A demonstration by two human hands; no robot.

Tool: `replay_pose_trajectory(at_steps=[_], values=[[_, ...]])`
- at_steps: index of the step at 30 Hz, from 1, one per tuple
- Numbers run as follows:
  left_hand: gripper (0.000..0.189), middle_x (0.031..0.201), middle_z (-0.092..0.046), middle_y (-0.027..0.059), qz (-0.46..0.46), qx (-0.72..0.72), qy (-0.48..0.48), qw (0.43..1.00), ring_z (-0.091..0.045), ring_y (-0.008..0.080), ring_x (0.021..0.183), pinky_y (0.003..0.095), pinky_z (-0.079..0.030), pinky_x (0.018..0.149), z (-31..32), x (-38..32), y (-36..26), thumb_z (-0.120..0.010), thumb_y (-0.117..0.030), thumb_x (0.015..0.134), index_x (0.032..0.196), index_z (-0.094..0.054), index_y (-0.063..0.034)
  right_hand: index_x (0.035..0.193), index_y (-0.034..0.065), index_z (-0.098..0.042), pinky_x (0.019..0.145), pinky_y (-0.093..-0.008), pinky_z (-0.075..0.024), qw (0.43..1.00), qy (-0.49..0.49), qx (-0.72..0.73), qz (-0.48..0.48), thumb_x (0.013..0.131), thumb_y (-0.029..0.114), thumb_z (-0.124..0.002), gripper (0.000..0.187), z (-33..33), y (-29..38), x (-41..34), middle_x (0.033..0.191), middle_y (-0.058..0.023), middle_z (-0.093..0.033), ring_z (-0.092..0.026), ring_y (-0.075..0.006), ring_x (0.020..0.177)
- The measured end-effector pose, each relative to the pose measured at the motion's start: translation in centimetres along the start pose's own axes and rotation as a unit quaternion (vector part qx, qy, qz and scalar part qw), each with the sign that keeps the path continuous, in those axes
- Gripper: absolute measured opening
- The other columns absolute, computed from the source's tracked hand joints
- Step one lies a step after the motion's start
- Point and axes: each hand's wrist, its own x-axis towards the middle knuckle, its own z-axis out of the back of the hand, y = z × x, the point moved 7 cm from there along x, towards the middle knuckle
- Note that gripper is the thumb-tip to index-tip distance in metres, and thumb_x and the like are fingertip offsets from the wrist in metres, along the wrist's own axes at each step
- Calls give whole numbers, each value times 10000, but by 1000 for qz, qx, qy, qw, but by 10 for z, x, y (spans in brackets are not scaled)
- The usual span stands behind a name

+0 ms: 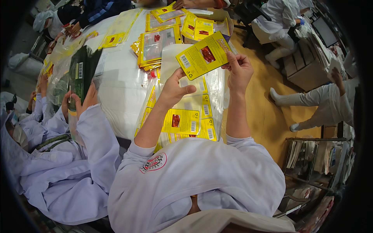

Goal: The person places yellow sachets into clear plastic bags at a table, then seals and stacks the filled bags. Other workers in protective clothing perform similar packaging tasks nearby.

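My right hand (240,71) pinches the right edge of a yellow printed card or flat pouch (193,61), raised and tilted above the table. It bears a picture of red fruit, a barcode and writing. My left hand (172,91) is at its lower left corner, thumb spread away and some fingertips hidden behind it. Below lie more yellow printed pieces (186,121) with clear plastic, partly under my left forearm. A stack of yellow-bordered clear pouches (158,43) sits just beyond my hands.
The white-covered table (116,84) runs ahead and left. A cardboard box (217,14) with yellow pouches stands at the far right corner. At left, a co-worker's hands (84,102) hold a dark green pouch (81,72). Other people work around. A wire rack (314,163) stands right.
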Motion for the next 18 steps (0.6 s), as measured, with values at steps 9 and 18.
replay_pose_trajectory(at_steps=[9, 18], values=[[127, 776, -586, 33, -120, 239, -187, 945, -518, 97, 707, 227, -404, 644, 22, 1, -24, -650, -121, 763, 761, -588, -10, 912, -20, -515, 584, -207, -472, 985, 19, -169, 14, 706, 75, -709, 298, 28, -23, -8, 759, -61, -599, -565, -101, 636], [515, 935, -607, 108, -113, 279, -107, 948, -550, 263, 874, 351, -390, 821, 15, -5, -40, -675, -304, 725, 1120, -493, -28, 751, -15, -578, 567, -159, -371, 978, 140, -157, -4, 785, 108, -646, 145, 29, -6, -7, 680, 25, -572, -450, -12, 613]])
